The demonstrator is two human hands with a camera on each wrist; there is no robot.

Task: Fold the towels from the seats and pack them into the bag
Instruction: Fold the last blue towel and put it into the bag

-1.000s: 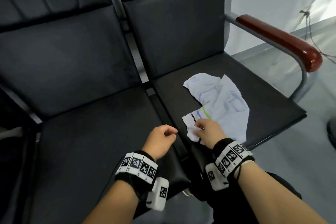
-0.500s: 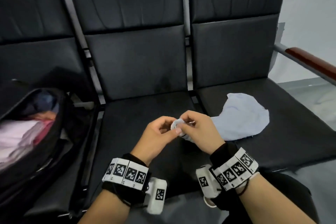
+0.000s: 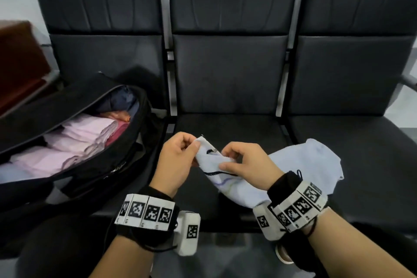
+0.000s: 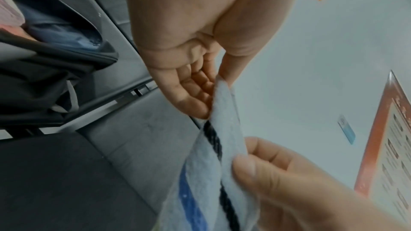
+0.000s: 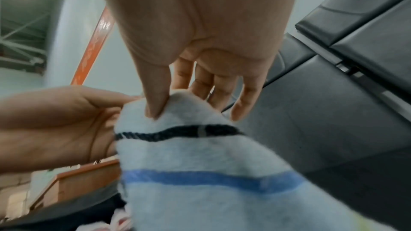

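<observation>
A white towel (image 3: 293, 165) with black, blue and green stripes hangs between both hands above the middle seat (image 3: 225, 126); its far end trails onto the right seat. My left hand (image 3: 180, 156) pinches one corner of its striped edge (image 4: 224, 111). My right hand (image 3: 243, 162) pinches the same edge (image 5: 177, 111) a little further along, thumb on top. An open black bag (image 3: 94, 165) sits on the left seat, holding folded pink towels (image 3: 74, 142) and dark blue cloth.
Three black padded seats (image 3: 349, 142) stand in a row against a pale wall. A brown armrest (image 3: 20, 63) shows at the far left beyond the bag. A metal armrest post (image 3: 408, 81) is at the far right.
The right hand lifted the towel's corner off the right seat and brought it over the middle seat, where the left hand took hold too. The hands have drawn apart along the edge.
</observation>
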